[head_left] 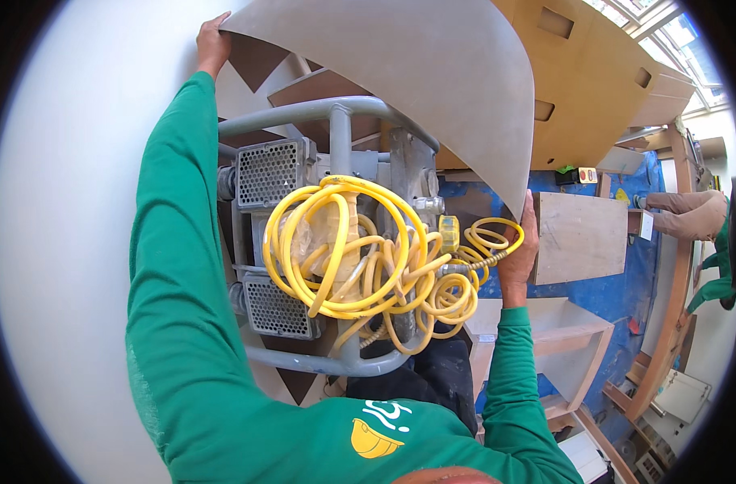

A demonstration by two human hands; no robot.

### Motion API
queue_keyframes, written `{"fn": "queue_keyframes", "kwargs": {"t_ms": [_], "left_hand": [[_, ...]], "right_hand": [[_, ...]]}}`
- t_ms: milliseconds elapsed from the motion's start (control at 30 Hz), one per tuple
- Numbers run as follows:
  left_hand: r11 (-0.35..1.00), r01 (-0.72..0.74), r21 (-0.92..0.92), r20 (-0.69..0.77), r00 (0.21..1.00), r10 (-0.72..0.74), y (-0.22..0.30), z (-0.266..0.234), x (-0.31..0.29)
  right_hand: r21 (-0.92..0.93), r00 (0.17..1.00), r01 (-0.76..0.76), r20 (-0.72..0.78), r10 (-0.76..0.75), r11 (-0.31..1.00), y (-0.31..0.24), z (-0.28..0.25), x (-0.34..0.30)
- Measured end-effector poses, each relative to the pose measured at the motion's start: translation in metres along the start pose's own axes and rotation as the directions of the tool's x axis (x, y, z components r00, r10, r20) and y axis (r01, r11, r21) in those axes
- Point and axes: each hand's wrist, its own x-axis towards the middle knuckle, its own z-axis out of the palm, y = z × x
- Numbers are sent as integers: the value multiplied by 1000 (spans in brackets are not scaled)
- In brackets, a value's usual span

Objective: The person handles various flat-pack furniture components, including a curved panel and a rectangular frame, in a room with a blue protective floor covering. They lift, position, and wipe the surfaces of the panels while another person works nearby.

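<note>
A large, smooth grey panel (416, 73) spans the upper middle, its edges bowed by the lens. My left hand (213, 47), arm stretched far forward, is closed on its far left corner. At the near right corner, my right hand (520, 256) grips the panel's edge, fingers pointing up along it and partly hidden. Between my arms stands a dusty machine with a grey tubular frame (303, 365) and square perforated covers (269, 173). A coiled yellow cable (336, 305) with a yellow plug (449, 234) lies on top of it, close to my right wrist.
A white wall (69, 242) rises along my left. Brown board with cut-outs (586, 73) stands far right. Blue sheeting (618, 310) covers the floor, holding a wooden box (582, 238) and an open cabinet frame (574, 339). Another person (691, 214) bends at the right edge.
</note>
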Motion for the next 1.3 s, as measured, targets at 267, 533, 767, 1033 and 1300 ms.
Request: {"fn": "queue_keyframes", "kwargs": {"t_ms": [267,533,767,1033,1300], "left_hand": [[688,721,80,460,586,-667,4,16,-10],[898,357,-256,190,930,-316,2,-2,-16],[923,11,-384,-25,999,-22,63,-21,12],[961,83,-265,179,983,-35,30,20,-1],[867,496,55,404,782,-474,-49,21,-16]], "right_hand": [[-1,993,83,87,-83,997,6,13,18],[26,934,117,337,-119,993,-2,25,33],[27,919,222,329,-218,975,62,100,-5],[64,959,18,280,-35,998,55,139,-49],[50,906,-144,408,111,988,29,165,-25]]}}
